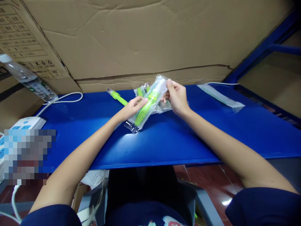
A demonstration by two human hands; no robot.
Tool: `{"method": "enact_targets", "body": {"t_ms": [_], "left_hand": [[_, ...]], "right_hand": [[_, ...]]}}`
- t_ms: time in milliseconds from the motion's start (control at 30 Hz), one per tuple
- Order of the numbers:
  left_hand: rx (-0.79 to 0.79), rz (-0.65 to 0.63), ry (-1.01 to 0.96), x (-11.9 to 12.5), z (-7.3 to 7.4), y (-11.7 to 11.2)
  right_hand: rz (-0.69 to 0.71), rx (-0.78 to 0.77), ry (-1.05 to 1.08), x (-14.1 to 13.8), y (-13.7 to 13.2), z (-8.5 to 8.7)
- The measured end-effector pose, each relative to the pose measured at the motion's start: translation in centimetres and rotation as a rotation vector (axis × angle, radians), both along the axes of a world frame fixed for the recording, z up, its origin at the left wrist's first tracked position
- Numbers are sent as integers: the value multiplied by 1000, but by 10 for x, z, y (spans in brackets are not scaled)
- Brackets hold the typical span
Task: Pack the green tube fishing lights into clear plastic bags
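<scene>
A clear plastic bag with a bright green item inside is held up at a slant over the blue table. My left hand grips its left side, thumb on top and fingers partly hidden behind it. At the upper right corner my right hand pinches the bag between thumb and fingers. Behind it lie other clear bags with green items, partly covered. A loose green stick-like item with a clear tip lies left of my left hand.
A flat clear strip of packaging lies to the right on the blue table. At the left are a water bottle, a white cable and a power strip. Cardboard walls the back; a blue frame stands right.
</scene>
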State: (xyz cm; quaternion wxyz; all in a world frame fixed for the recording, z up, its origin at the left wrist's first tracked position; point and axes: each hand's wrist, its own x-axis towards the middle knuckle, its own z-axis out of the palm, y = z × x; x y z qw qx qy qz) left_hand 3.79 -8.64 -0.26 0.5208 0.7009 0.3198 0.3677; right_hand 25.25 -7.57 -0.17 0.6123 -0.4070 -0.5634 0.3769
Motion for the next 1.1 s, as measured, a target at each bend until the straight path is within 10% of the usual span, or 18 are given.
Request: {"method": "enact_targets", "body": {"t_ms": [200,767,933,1100], "left_hand": [[80,-6,72,-2,2,-2],[-95,484,-167,-19,-9,33],[-54,373,-159,-22,5,24],[-277,-39,-7,-45,23,21]], "right_hand": [[44,-29,111,4,6,2],[24,-169,44,-1,1,3],[23,-155,48,-2,-1,5],[147,-224,64,4,0,10]]}}
